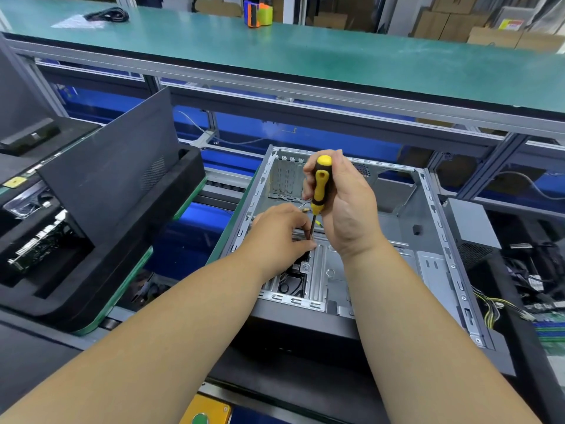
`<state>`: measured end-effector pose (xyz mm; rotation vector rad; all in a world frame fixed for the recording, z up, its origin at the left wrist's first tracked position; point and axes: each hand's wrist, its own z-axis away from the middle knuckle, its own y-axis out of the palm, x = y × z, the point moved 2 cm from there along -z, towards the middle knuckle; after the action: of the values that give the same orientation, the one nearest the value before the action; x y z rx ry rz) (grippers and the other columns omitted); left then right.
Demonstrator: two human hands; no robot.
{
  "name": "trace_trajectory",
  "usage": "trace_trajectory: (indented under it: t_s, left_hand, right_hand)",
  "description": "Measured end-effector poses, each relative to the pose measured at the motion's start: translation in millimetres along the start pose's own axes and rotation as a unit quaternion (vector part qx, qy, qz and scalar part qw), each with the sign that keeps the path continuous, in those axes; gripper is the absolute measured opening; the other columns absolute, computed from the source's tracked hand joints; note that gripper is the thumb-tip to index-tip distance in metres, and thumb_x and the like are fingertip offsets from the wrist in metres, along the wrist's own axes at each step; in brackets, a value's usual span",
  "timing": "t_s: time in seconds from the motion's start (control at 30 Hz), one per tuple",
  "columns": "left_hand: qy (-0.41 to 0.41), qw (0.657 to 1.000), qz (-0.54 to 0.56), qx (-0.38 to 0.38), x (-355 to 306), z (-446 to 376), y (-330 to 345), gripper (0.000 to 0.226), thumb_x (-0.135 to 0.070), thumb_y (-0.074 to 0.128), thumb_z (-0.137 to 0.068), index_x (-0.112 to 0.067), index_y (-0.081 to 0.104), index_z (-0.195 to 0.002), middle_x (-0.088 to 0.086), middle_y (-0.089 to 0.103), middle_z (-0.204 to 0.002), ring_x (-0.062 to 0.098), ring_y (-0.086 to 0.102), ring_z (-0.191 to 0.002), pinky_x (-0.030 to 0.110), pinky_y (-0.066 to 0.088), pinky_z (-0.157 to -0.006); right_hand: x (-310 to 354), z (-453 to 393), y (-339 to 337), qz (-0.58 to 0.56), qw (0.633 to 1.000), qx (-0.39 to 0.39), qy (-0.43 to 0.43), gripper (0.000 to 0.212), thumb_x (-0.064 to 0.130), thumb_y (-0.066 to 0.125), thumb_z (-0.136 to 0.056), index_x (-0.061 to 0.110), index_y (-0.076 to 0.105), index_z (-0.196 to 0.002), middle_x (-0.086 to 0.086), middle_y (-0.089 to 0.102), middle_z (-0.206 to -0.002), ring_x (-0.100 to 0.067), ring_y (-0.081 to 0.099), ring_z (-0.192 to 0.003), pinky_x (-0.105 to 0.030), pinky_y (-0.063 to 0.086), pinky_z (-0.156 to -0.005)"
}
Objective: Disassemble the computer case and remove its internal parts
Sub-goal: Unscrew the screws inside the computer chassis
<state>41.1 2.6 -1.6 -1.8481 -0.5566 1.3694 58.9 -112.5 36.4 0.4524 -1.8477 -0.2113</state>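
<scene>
An open grey metal computer case (440, 240) lies on its side in front of me, its inside mostly bare sheet metal. My right hand (348, 206) grips a yellow and black screwdriver (321, 185), held upright with its shaft pointing down into the case. My left hand (281, 237) is inside the case at the near left, its fingers curled around the lower part of the shaft near the tip. Below it sits a dark part (293, 276) with cables and a screw (305, 267). The screwdriver tip is hidden behind my left fingers.
A black side panel (116, 179) leans on black foam trays (91, 289) at the left, holding a removed board (36, 243). At the right a grey power supply (470, 231) and loose cables (495, 307) lie. A green shelf (305, 47) runs above the conveyor.
</scene>
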Motion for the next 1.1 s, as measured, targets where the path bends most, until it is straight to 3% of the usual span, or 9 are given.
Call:
trace_trajectory:
  t_s: [0.17, 0.33, 0.57, 0.73, 0.83, 0.97, 1.1]
  left_hand:
    - [-0.001, 1.000, 0.004, 0.000, -2, 0, -1, 0.021, -0.034, 0.076, -0.080, -0.032, 0.056, -0.073, -0.012, 0.055, -0.095, 0.014, 0.051, -0.100, 0.044, 0.043, -0.094]
    - [0.004, 1.000, 0.015, -0.003, -2, 1, -1, 0.022, -0.032, 0.077, -0.080, -0.031, 0.056, -0.074, -0.011, 0.055, -0.095, 0.015, 0.051, -0.101, 0.044, 0.042, -0.095]
    - [0.004, 1.000, 0.002, 0.000, -2, 0, -1, 0.018, -0.034, 0.076, -0.081, -0.031, 0.059, -0.077, -0.011, 0.054, -0.096, 0.014, 0.051, -0.101, 0.043, 0.042, -0.096]
    - [0.005, 1.000, 0.012, -0.007, -1, 0, 0, 0.025, -0.034, 0.078, -0.079, -0.034, 0.054, -0.071, -0.012, 0.053, -0.090, 0.012, 0.050, -0.097, 0.044, 0.043, -0.094]
    - [0.006, 1.000, 0.017, -0.013, -1, 0, 1, 0.029, -0.033, 0.078, -0.078, -0.034, 0.052, -0.068, -0.012, 0.053, -0.088, 0.013, 0.051, -0.095, 0.045, 0.044, -0.093]
    - [0.009, 1.000, 0.023, -0.015, 0, 0, 1, 0.024, -0.032, 0.079, -0.078, -0.032, 0.055, -0.072, -0.012, 0.053, -0.087, 0.013, 0.051, -0.095, 0.045, 0.043, -0.092]
    - [0.004, 1.000, 0.006, -0.010, 1, -1, 1, 0.019, -0.035, 0.078, -0.079, -0.030, 0.060, -0.077, -0.012, 0.054, -0.093, 0.013, 0.051, -0.098, 0.043, 0.043, -0.095]
  right_hand:
    - [-3, 0, 5, -0.036, 0.999, -0.016, 0.016, 0.043, 0.041, 0.031, -0.101, 0.009, 0.056, -0.087, 0.000, 0.040, -0.060, -0.013, 0.033, -0.054, -0.025, 0.027, -0.053]
    - [0, 3, 4, -0.009, 1.000, -0.016, 0.002, 0.023, 0.033, 0.041, -0.098, 0.014, 0.041, -0.085, 0.000, 0.039, -0.065, -0.015, 0.032, -0.057, -0.027, 0.027, -0.056]
    - [4, 0, -3, 0.009, 1.000, -0.009, 0.002, 0.028, 0.030, 0.042, -0.101, 0.008, 0.054, -0.088, -0.004, 0.053, -0.072, -0.018, 0.048, -0.064, -0.029, 0.042, -0.063]
    - [2, 0, 0, -0.034, 0.999, -0.006, 0.028, 0.048, 0.037, 0.029, -0.104, 0.006, 0.060, -0.084, 0.000, 0.043, -0.059, -0.013, 0.034, -0.054, -0.028, 0.026, -0.055]
    - [1, 2, 2, -0.038, 0.999, -0.004, 0.028, 0.041, 0.040, 0.033, -0.100, 0.008, 0.054, -0.087, 0.001, 0.038, -0.059, -0.013, 0.030, -0.054, -0.029, 0.022, -0.055]
    - [3, 3, 0, -0.016, 1.000, -0.007, 0.013, 0.016, 0.026, 0.043, -0.097, 0.014, 0.043, -0.087, 0.000, 0.045, -0.065, -0.016, 0.037, -0.058, -0.027, 0.032, -0.057]
    - [5, 1, -6, -0.023, 1.000, 0.002, 0.003, 0.021, 0.025, 0.041, -0.099, 0.010, 0.052, -0.089, -0.003, 0.053, -0.073, -0.020, 0.047, -0.065, -0.031, 0.041, -0.064]
